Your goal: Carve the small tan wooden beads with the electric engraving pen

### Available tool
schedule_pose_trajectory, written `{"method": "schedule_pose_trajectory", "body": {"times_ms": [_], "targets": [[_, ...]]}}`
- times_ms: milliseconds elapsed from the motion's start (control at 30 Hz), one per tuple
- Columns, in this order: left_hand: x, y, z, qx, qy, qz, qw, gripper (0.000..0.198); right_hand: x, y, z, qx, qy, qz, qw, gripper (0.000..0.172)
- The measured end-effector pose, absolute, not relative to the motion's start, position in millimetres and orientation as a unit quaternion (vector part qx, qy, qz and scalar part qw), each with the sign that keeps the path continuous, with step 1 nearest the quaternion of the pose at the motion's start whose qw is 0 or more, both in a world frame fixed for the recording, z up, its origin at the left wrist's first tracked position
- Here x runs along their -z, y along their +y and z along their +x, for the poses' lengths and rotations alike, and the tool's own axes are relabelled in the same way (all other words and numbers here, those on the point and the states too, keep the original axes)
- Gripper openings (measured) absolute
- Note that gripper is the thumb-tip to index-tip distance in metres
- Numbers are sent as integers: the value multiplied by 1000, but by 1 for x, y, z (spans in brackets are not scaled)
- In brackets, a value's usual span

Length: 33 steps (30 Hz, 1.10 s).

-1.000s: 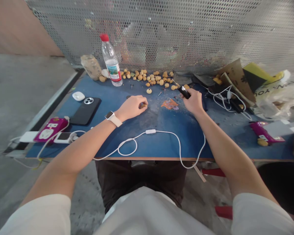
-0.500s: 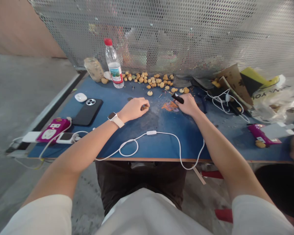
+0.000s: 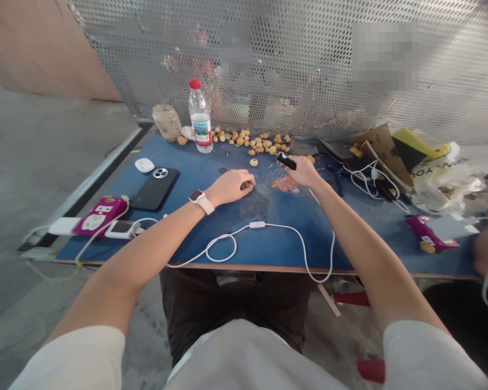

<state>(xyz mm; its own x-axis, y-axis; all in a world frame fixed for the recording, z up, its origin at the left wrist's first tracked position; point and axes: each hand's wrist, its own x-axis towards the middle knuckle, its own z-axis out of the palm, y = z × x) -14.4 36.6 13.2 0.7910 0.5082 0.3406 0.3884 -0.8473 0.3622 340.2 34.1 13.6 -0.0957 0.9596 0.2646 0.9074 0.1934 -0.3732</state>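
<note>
Left hand (image 3: pixel 230 188) pinches small tan seed (image 3: pixel 247 185) just above blue desk (image 3: pixel 268 244); right hand (image 3: pixel 304 172) grips black pen-shaped tool (image 3: pixel 287 161), tip now nearer seed than a second ago. Seed pile (image 3: pixel 252 142) lies beyond both hands.

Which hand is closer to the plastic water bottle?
Left: the left hand is in front of the plastic water bottle and to its right in view; the right hand is farther right.

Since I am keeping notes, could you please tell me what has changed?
The right hand has moved toward the left hand, carrying the black handheld tool, while the camera view shifted slightly. Nothing was let go; the left hand still pinches a small tan bead. The water bottle and phone stayed put.
</note>
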Motion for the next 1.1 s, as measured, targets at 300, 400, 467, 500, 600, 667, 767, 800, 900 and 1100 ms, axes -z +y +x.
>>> {"method": "schedule_pose_trajectory", "body": {"times_ms": [300,400,467,500,600,667,767,800,900,1100], "targets": [[-10,38,-14,-216,232,938,142,13,-26,16,326,-109,-692,-604,379,29],[-7,42,-14,-214,238,937,141,15,-19,-8,319,-120,-646,-590,470,41],[-6,43,-14,-210,244,936,143,17,-15,-24,314,-141,-623,-596,486,48],[-6,43,-14,-209,246,935,149,18,-15,-31,312,-153,-621,-597,484,51],[-7,43,-16,-219,262,922,183,30,-22,-48,308,-171,-664,-576,445,58],[-7,43,-18,-225,274,911,212,30,-31,-58,304,-171,-722,-539,400,61],[-8,43,-20,-229,274,902,242,18,-39,-72,290,-204,-818,-431,322,53],[-8,43,-20,-230,271,901,249,17,-39,-76,283,-224,-845,-382,301,43],[-9,43,-20,-230,272,896,265,20,-32,-85,262,-260,-894,-273,241,19],[-6,44,-18,-223,280,896,263,25,-20,-89,249,-239,-911,-251,222,14]]}}
